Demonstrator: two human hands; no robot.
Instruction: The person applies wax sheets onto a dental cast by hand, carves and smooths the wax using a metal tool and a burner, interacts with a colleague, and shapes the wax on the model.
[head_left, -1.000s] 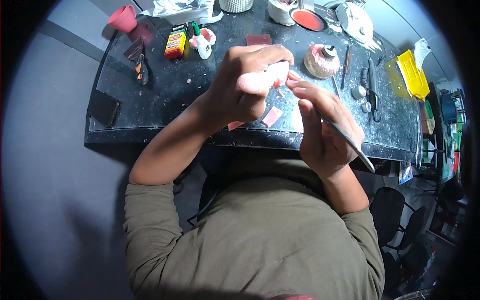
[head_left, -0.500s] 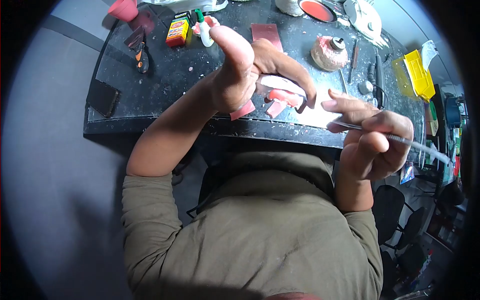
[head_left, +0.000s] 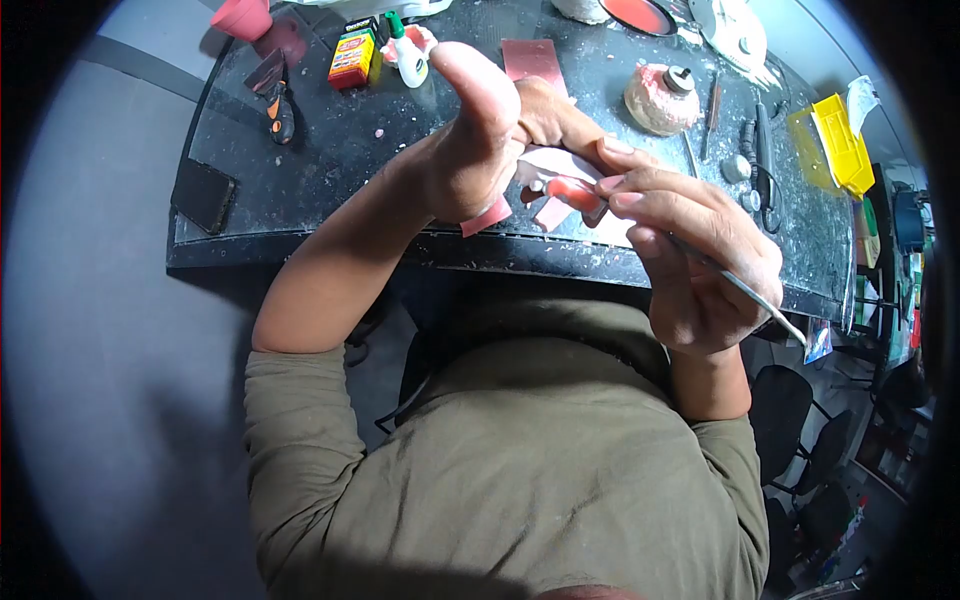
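Observation:
My left hand [head_left: 505, 140] is raised above the front of the bench, its fingers curled round a white dental cast [head_left: 555, 163] and its thumb pointing up. Along the cast's near side runs a band of pink wax [head_left: 573, 192]. Pinched in my right hand [head_left: 710, 245] is a thin metal wax carver [head_left: 755, 295], its handle slanting down to the right. The carver's working tip is at the right end of the pink wax, mostly hidden by my fingers. Fingers of both hands meet or overlap there.
Pink wax strips [head_left: 487, 217] and a wax sheet [head_left: 530, 60] lie on the black bench [head_left: 330, 180]. A wax-spattered burner [head_left: 660, 105] stands right of centre. Farther left are a yellow-red box [head_left: 354, 58], a green-capped bottle [head_left: 410, 62] and a scraper [head_left: 275, 95].
My right hand has moved left and slightly up, bringing the carver's tip to the wax. The cast has tilted a little in my left hand.

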